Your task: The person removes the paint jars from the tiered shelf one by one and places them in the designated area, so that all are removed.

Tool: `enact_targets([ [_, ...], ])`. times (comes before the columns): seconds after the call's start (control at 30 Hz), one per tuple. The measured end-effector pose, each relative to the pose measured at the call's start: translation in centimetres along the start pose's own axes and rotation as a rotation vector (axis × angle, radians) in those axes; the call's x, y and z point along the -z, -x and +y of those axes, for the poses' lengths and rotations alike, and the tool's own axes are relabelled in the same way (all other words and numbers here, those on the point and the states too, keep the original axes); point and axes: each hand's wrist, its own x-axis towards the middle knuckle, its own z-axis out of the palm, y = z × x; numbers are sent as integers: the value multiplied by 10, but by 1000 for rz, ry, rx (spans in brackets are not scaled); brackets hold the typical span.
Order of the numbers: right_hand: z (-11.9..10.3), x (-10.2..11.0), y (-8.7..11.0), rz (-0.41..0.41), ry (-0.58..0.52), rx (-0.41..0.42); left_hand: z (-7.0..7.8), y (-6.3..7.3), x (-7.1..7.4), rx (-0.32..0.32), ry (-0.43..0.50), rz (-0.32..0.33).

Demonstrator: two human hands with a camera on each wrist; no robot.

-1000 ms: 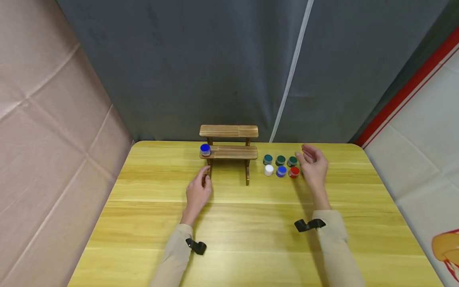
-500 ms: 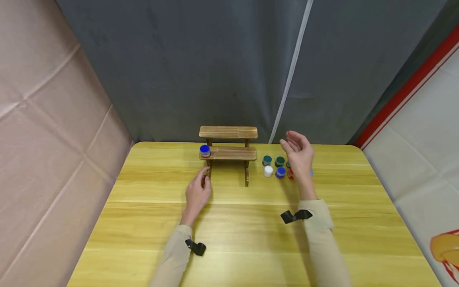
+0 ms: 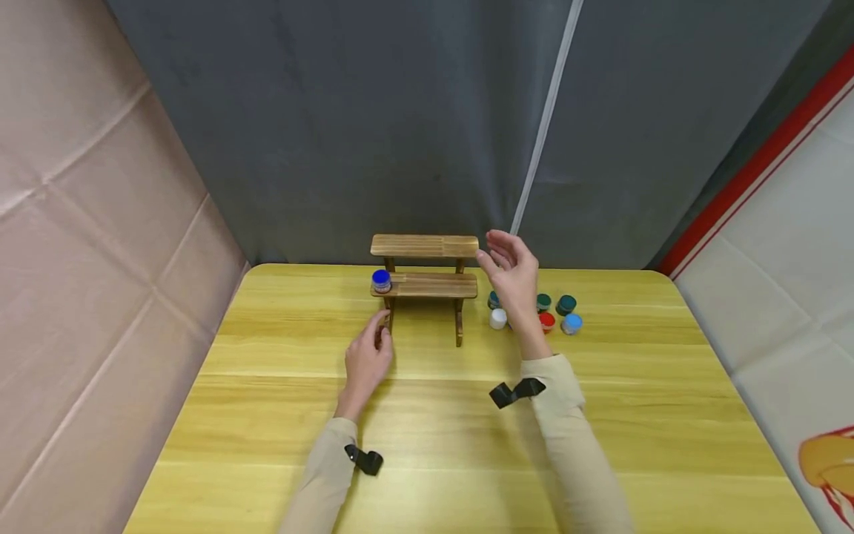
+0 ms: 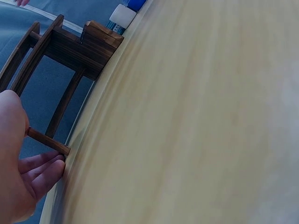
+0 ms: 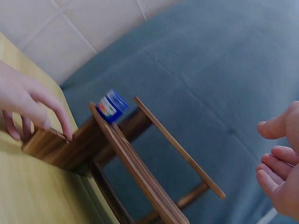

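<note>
A two-tier wooden rack [image 3: 434,285] stands at the back of the table. One small jar with a blue lid [image 3: 381,281] sits at the left end of its lower shelf. My left hand [image 3: 367,363] holds the foot of the rack's left leg, thumb on one side and fingers on the other, as the left wrist view shows. My right hand [image 3: 514,278] is raised just right of the rack, its fingers loosely bent and apart from the thumb. Nothing shows between them in the right wrist view. Under that hand, jars with a white lid [image 3: 498,319] and a red lid [image 3: 547,322] stand on the table.
Also in the group of jars at the rack's right are a light-blue-lidded jar [image 3: 571,324] and a dark-green-lidded jar [image 3: 565,305]. My right hand and wrist hide part of the group. A grey curtain [image 3: 333,133] hangs behind the table [image 3: 427,445].
My right hand has moved left from the right end of the jars to beside the rack, uncovering the light blue and dark green lids. The left hand stays at the rack's leg.
</note>
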Motion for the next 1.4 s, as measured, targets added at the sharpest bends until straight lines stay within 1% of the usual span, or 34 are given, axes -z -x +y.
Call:
enact_targets([
  [0.17, 0, -22, 0, -68, -12, 18, -1, 0, -2, -6, -1, 0],
  [0.3, 1, -38, 0, -112, -8, 2, -1, -2, -2, -5, -8, 8],
  [0.43, 3, -54, 1, -142, 15, -10, -1, -4, -2, -6, -10, 0],
  [0.57, 7, -68, 3, -175, 40, -2, -1, -5, -3, -4, -4, -17],
  [0.77, 14, -88, 9, -227, 81, -2, -2, -5, -3, -9, -14, 6],
  [0.97, 21, -101, 16, -279, 86, -37, -2, -4, -4, -18, -13, 17],
  [1.13, 26, -109, 20, -321, 119, -53, -1, -4, -4, -12, -31, 22],
  [1.27, 31, -115, 21, -337, 127, -61, 0, -4, -6, -11, -36, 25],
  [1.4, 36, -119, 22, -344, 119, -93, 0, -3, -7, -10, -32, 26],
])
